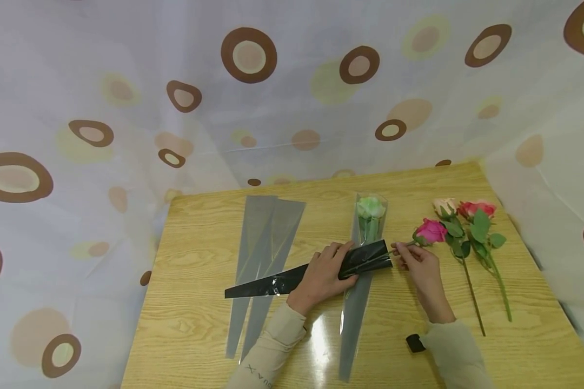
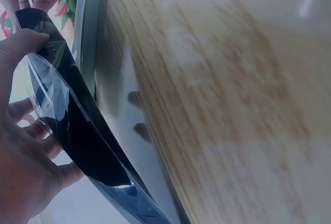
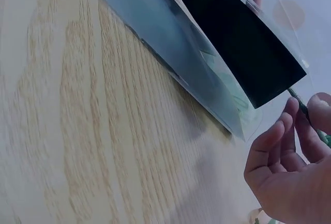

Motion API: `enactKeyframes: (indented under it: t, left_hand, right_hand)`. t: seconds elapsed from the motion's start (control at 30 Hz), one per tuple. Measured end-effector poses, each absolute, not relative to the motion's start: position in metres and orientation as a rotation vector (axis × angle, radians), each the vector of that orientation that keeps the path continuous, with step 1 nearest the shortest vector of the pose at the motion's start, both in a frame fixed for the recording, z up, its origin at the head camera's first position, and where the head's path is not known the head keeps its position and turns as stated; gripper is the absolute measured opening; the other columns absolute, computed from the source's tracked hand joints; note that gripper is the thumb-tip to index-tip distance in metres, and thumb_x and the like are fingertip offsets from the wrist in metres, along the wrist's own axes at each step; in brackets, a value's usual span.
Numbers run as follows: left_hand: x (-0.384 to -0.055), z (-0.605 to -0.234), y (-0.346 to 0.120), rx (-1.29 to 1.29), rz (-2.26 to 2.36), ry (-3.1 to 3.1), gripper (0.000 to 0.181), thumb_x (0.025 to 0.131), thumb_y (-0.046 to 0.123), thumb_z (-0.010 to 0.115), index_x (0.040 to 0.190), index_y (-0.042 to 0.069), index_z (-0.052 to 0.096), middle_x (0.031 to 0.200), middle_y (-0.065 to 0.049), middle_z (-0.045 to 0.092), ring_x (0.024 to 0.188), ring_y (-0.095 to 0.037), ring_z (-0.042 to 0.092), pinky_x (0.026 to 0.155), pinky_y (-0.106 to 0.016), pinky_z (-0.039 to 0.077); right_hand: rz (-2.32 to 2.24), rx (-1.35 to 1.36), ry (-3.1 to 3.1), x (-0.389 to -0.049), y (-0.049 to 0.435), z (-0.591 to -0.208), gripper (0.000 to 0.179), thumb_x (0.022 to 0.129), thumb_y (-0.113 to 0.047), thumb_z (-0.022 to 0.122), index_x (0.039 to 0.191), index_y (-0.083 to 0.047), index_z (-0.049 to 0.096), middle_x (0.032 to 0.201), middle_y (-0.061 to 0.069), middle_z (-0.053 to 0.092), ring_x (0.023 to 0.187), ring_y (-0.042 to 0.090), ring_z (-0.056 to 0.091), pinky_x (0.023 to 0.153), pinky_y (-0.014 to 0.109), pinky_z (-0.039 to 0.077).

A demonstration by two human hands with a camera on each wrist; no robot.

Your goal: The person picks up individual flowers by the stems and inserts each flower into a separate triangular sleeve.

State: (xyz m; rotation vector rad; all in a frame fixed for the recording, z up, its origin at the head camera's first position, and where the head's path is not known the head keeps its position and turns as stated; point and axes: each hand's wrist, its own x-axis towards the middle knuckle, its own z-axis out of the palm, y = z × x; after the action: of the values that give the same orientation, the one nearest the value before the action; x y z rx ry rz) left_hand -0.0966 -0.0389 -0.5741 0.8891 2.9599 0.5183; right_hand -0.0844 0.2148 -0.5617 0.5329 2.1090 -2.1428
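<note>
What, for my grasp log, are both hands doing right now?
Left hand: holding the black sleeve.
Right hand: pinching the pink rose by its stem.

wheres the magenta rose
In the head view, the magenta rose is right of centre, stem in the right hand, below-left of the pale peach rose.

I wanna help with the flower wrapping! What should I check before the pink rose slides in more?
1. Left hand is holding the black sleeve: ok.
2. Right hand is pinching the rose stem: ok.
3. The rose stem has started into the black sleeve: ok.
4. The pink bloom is inside too: not ok, it's outside.
5. The stem's far end isn't caught: cannot tell, I can't make it out.
</note>
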Motion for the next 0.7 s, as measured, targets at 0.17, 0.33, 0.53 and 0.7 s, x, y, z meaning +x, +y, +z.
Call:
enactKeyframes:
  t: [0.17, 0.33, 0.53, 0.7]
  left_hand:
    - [-0.0973, -0.5749, -0.0385, 0.888, 0.508, 2.97, 0.078, 0.099, 0.052, 0.069, 0.164, 0.021, 0.036, 0.144, -0.002, 0.058, 0.126, -0.019, 0.062, 0.095, -0.04, 0.054]
    - [-0.0973, -0.5749, -0.0382, 0.891, 0.494, 2.98, 0.08, 0.099, 0.052, 0.07, 0.164, 0.021, 0.035, 0.144, -0.002, 0.058, 0.125, -0.019, 0.062, 0.094, -0.04, 0.054]
    - [-0.097, -0.576, -0.0378, 0.898, 0.496, 2.992, 0.082, 0.098, 0.051, 0.072, 0.165, 0.022, 0.035, 0.142, -0.001, 0.059, 0.123, -0.018, 0.063, 0.092, -0.038, 0.053]
    - [-0.0968, -0.5767, -0.0379, 0.905, 0.493, 3.007, 0.082, 0.098, 0.051, 0.071, 0.165, 0.022, 0.035, 0.14, -0.001, 0.059, 0.12, -0.017, 0.064, 0.09, -0.037, 0.053]
  right_hand:
    - [-2.263, 0.497, 2.015, -0.0816, 0.2149, -0.5632, 0.037, 0.106, -0.032, 0.065, 0.121, -0.001, 0.077, 0.09, -0.016, 0.079, 0.077, 0.004, 0.067, 0.073, 0.019, 0.058]
    - [-2.255, 0.48, 1.949, -0.0816, 0.2155, -0.5618, 0.029, 0.105, -0.034, 0.067, 0.114, -0.011, 0.082, 0.088, -0.016, 0.079, 0.076, 0.002, 0.069, 0.072, 0.02, 0.058]
    - [-2.145, 0.441, 1.911, -0.0823, 0.2139, -0.5594, 0.022, 0.106, -0.035, 0.065, 0.106, -0.024, 0.085, 0.089, -0.02, 0.076, 0.077, 0.001, 0.062, 0.071, 0.02, 0.054]
    - [-1.934, 0.368, 2.035, -0.081, 0.2117, -0.5588, 0.039, 0.108, -0.048, 0.056, 0.124, -0.021, 0.081, 0.105, -0.027, 0.065, 0.094, 0.002, 0.056, 0.081, 0.023, 0.052]
